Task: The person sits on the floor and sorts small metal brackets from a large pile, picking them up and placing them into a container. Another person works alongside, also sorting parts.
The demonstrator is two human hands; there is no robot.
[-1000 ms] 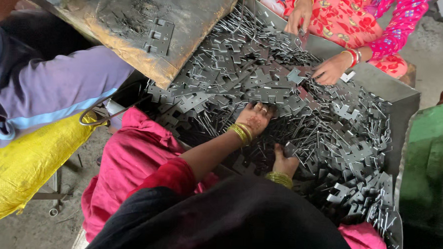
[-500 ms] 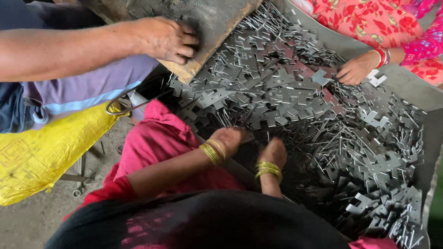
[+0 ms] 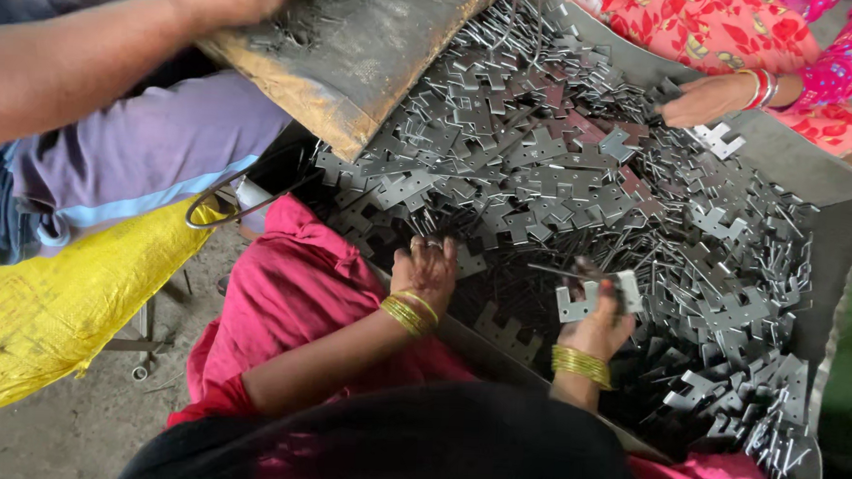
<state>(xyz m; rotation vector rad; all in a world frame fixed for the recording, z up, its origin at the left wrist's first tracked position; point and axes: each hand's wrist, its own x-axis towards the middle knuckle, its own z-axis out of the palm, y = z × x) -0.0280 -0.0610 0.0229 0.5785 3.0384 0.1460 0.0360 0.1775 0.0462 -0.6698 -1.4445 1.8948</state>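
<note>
The fingers [image 3: 608, 288] of the right hand [image 3: 597, 319] are now curled shut around a flat grey metal plate [image 3: 591, 297] with notched ends, lifted just clear of the heap; half a second ago the same hand was pressed palm-down into the pile with nothing visibly raised, so a piece has been picked out in that interval. A thin metal pin [image 3: 554, 270] juts leftward from the held plate, though whether the fingers grip it too or it merely lies behind I cannot tell. The left hand [image 3: 426, 273] has shifted less: its fingers are spread and bent down onto the stamped pieces at the near edge of the pile, resting on them, and I cannot tell whether they have closed on any one piece. Gold bangles [image 3: 406, 311] ring both wrists. All around lies the heap of metal stampings [image 3: 582, 170], filling a grey metal tray [image 3: 830, 204] on the tabletop. At the far side another person's hand [image 3: 705, 97], in a floral sleeve, touches a pale plate at the tray's edge. To the left a third person's arm [image 3: 80, 57] reaches over a worn board [image 3: 377, 46], higher than it was a moment ago, above a yellow sack [image 3: 49, 309].
</note>
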